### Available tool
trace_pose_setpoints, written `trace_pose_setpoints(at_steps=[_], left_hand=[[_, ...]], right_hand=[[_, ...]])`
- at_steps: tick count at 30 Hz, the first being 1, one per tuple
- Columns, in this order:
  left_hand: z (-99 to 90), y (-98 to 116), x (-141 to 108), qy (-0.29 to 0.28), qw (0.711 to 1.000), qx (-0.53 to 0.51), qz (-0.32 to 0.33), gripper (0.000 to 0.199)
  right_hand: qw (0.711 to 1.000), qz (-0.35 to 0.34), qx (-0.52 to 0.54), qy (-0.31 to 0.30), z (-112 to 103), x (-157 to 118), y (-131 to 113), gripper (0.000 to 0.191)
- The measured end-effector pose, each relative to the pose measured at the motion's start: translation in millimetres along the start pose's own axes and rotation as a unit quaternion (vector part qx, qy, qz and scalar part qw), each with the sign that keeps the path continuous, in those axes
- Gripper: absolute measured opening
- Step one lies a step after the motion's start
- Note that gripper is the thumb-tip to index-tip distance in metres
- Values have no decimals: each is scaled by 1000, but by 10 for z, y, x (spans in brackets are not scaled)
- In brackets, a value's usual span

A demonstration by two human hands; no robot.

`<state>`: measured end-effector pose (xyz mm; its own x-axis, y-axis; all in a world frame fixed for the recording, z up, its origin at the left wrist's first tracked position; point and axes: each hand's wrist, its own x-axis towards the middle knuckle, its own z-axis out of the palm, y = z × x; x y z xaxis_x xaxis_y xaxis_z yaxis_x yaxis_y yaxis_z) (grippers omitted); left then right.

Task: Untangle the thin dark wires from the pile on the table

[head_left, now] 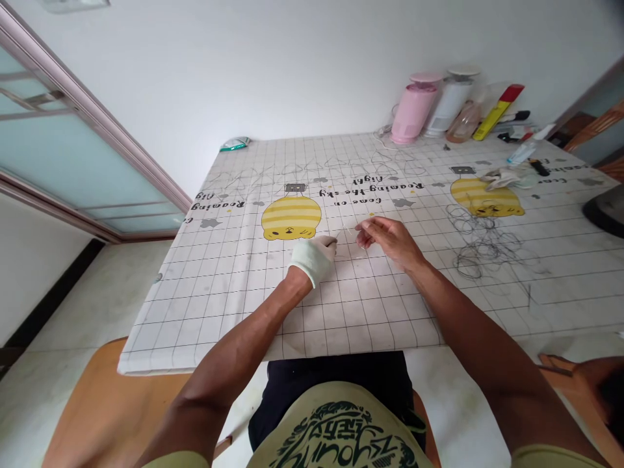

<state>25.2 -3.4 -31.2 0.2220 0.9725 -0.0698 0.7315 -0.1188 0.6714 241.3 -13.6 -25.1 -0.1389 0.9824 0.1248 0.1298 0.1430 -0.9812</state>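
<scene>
My left hand [314, 255] wears a white glove and is closed in a pinch near the middle of the table, just below a yellow striped cat print. Something thin and pale shows at its fingertips, too small to make out. A short way to the right, my bare right hand [387, 239] has its thumb and fingers brought together. What it grips, if anything, is too fine to name. Thin, faint strands appear between the two hands. To the right of my right hand lies a loose tangle of dark wire [480, 247].
The table wears a white checked cloth [195, 325]. Along the wall stand a pink cylinder [414, 110], a white cylinder [448, 104], a bottle [463, 123] and a yellow-red tube [497, 114]. A crumpled glove [511, 175] lies at right. An orange chair [107, 403] is at lower left.
</scene>
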Motion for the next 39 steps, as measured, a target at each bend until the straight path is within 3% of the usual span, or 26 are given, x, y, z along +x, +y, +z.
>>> trace_pose_setpoints(at_steps=[7, 15, 18, 20, 24, 27, 31, 35, 39], left_hand=[[7, -62, -8, 100, 985, 139, 14, 28], [-61, -13, -20, 83, 989, 126, 7, 28], [-126, 62, -40, 43, 997, 53, -20, 31], [-184, 99, -58, 20, 997, -50, -53, 32], [-286, 74, -60, 21, 962, -260, -86, 34], [-312, 1, -28, 25, 947, -306, -91, 39], [-296, -42, 14, 15, 960, -266, -90, 37], [-252, 2, 19, 57, 988, -134, -48, 36], [-192, 56, 1, 83, 995, -51, -19, 34]], right_hand=[[994, -6, -103, -25, -37, -32, -36, 48], [978, -11, -204, -39, 65, -91, -21, 28], [980, -2, -193, -38, 46, -76, -6, 29], [982, 7, -184, -35, 17, -61, 1, 28], [986, 14, -163, -24, -61, -28, 17, 28], [990, 1, -141, -17, -116, -6, 31, 32], [991, -14, -132, -4, -161, 11, 43, 32], [990, -24, -139, 11, -180, 31, 76, 28], [989, -20, -142, 22, -196, 51, 123, 26]])
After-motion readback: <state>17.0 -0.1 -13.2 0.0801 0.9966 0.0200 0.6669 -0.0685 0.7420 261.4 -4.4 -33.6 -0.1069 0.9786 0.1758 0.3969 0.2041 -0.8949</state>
